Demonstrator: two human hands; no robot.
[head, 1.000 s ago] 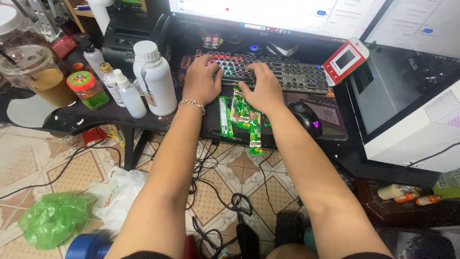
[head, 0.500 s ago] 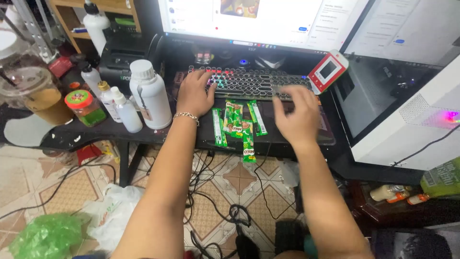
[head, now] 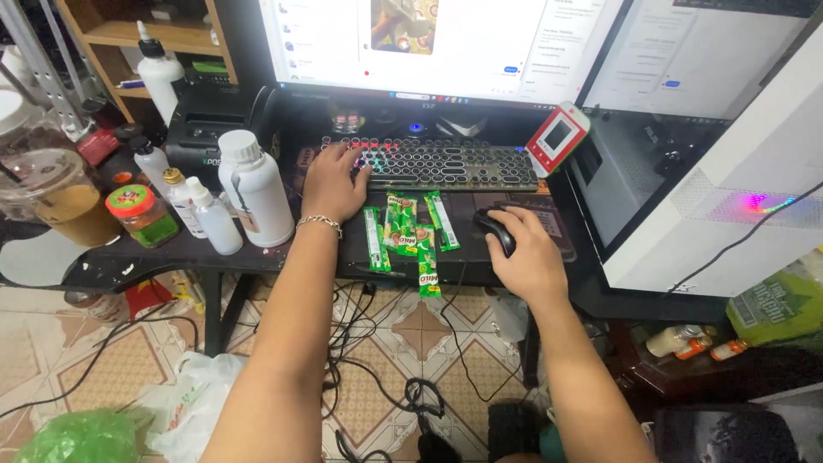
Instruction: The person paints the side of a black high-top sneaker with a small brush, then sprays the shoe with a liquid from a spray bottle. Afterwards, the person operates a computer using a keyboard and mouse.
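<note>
Here your right hand (head: 525, 257) lies cupped over the black computer mouse (head: 497, 231), palm down, fingers curved round its back and sides so that only the front of the mouse shows past your fingertips. The mouse sits on the dark desk mat (head: 557, 225), just right of the keyboard's near edge. Your left hand (head: 333, 184) rests flat on the left end of the backlit keyboard (head: 437, 163), fingers spread loosely over the keys and holding nothing; a thin chain bracelet (head: 319, 223) circles that wrist.

Between your two hands, on the front of the black desk (head: 154, 257), lie several green stick sachets (head: 403, 227), laid roughly side by side with their long sides running away from you; one more sticks out over the desk's front edge. They touch neither hand.

To the left of your left hand stands a tall white plastic bottle (head: 255, 187) with a ribbed cap, close to your wrist but apart from it. Further left are smaller white bottles (head: 214, 219), a small jar with a red lid (head: 141, 214) and a clear plastic cup of brownish drink (head: 69, 197). Behind the keyboard a large monitor (head: 429, 43) glows white, and a small red-and-white device (head: 557, 137) leans at the keyboard's right end. A white computer case (head: 729, 197) stands on the right. Under the desk, black cables (head: 377, 343) trail over the patterned tile floor, near a green plastic bag (head: 81, 437).
</note>
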